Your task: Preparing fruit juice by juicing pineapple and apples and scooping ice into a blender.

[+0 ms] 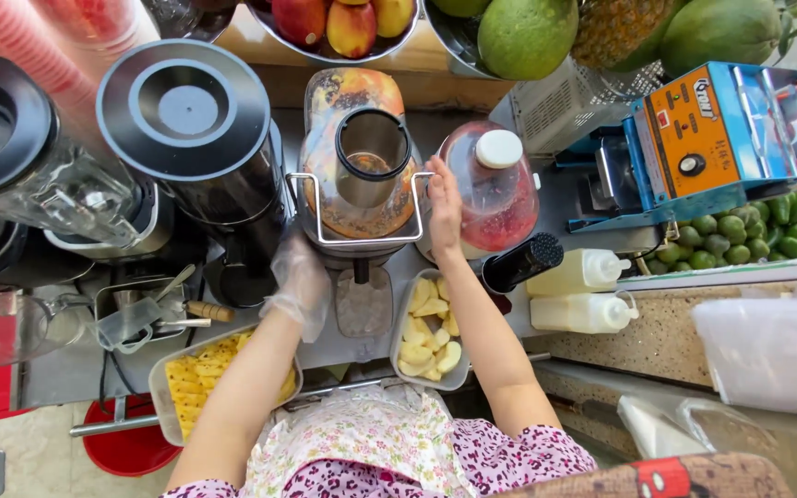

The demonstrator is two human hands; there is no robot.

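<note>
A crowded steel counter (pixel 76 369) carries blenders and fruit trays. The juicer (pixel 362 184) stands centre; the right hand (pixel 443 205) rests on its side, fingers released; the gloved left hand (pixel 299 281) hangs loose beside it.

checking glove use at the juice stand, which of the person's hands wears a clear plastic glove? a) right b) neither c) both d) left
d: the left hand, by the juicer, is wrapped in a loose clear plastic glove, while the right hand rests bare against the juicer's side.
</note>
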